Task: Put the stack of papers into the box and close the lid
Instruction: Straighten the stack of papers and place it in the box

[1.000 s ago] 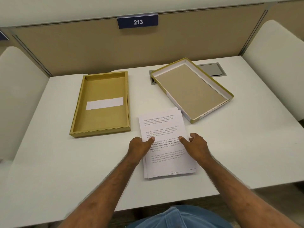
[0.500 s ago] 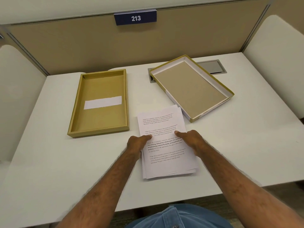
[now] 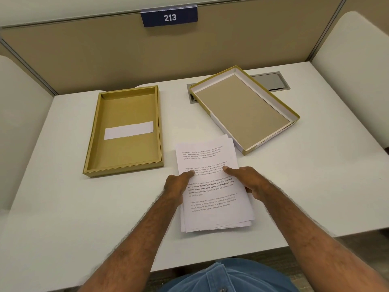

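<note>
A slightly fanned stack of printed white papers (image 3: 212,199) lies on the white desk near its front edge. My left hand (image 3: 176,185) grips the stack's left edge, thumb on top. My right hand (image 3: 246,179) grips its right edge, thumb on top and fingers tucked under the sheets. An open gold box (image 3: 92,144) with a white strip on its floor sits to the left of the papers. A second gold tray with white inner walls (image 3: 293,114), turned at an angle, sits behind and to the right of the papers. Both trays hold nothing.
A beige partition with a blue "213" sign (image 3: 169,17) closes the back of the desk (image 3: 315,186). A grey cable hatch (image 3: 271,81) lies partly under the angled tray. White side panels stand left and right.
Both hands slid from resting on the sheets to clasping the stack's side edges, the right fingers now under the paper. The view shifted slightly.
</note>
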`<state>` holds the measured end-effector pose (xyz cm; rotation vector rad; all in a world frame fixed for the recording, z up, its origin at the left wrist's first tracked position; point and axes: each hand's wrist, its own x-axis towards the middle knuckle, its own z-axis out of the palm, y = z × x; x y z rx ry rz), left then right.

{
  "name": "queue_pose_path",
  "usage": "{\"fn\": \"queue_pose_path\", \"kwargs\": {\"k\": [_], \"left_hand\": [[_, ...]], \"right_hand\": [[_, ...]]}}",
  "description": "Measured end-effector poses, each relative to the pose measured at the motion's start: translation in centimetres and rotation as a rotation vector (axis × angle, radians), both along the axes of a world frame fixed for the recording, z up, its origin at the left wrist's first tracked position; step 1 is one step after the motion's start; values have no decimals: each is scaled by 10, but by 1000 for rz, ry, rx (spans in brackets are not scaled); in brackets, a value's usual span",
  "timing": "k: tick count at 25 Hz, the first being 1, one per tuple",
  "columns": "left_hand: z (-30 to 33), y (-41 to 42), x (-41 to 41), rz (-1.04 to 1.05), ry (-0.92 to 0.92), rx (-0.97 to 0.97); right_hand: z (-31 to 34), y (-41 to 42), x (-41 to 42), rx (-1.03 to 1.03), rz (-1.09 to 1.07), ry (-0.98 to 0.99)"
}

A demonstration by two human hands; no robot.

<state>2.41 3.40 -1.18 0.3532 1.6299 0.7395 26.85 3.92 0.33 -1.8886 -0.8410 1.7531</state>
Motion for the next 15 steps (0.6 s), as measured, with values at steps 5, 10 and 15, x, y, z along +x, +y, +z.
{"fn": "queue_pose_path", "kwargs": {"k": [5, 10, 15], "left_hand": [[1, -2, 5, 7, -7, 61], [29, 2, 5, -43, -69, 231], [79, 7, -2, -108, 78, 702]], "right_hand": [[-3, -5, -2, -11, 6, 34], [17, -6, -11, 180, 10, -31], [55, 0, -5, 588, -20, 98]]}}
